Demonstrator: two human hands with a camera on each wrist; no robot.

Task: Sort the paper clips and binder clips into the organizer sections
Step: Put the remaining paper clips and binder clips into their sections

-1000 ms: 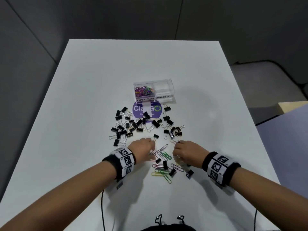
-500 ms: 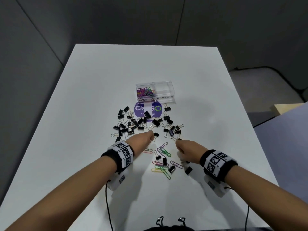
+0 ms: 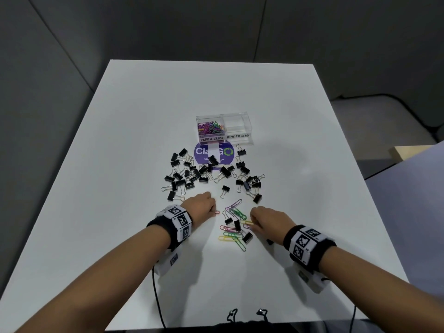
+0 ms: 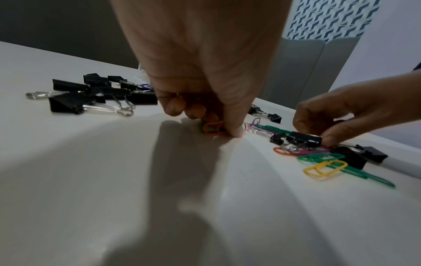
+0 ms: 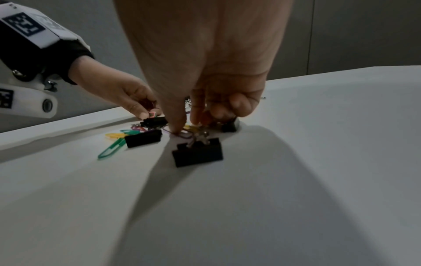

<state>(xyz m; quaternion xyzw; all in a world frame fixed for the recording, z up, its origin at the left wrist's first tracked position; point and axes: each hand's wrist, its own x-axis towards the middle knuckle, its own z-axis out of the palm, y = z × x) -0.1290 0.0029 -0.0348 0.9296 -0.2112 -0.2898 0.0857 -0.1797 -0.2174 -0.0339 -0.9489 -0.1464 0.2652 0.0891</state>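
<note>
A clear organizer (image 3: 248,131) stands mid-table; its left section holds coloured paper clips (image 3: 211,128), and its right section, labelled binder clips, holds nothing. Black binder clips (image 3: 192,175) lie scattered in front of it. Nearer me is a small pile of loose paper clips (image 3: 234,233) mixed with a few binder clips. My left hand (image 3: 212,211) pinches an orange paper clip (image 4: 212,128) on the table at the pile's left edge. My right hand (image 5: 187,127) has thumb and forefinger down on a purple paper clip (image 5: 183,135) at the pile's right edge.
A round purple sticker (image 3: 201,152) lies under the clips in front of the organizer. One binder clip (image 5: 197,154) sits just under my right wrist. The white table (image 3: 120,164) has a dark wall behind and a cable on the floor to the right.
My left hand's fingers have come down on the orange paper clip that lay beside them. My right hand has shifted toward me onto the purple clip. The camera view has tilted slightly.
</note>
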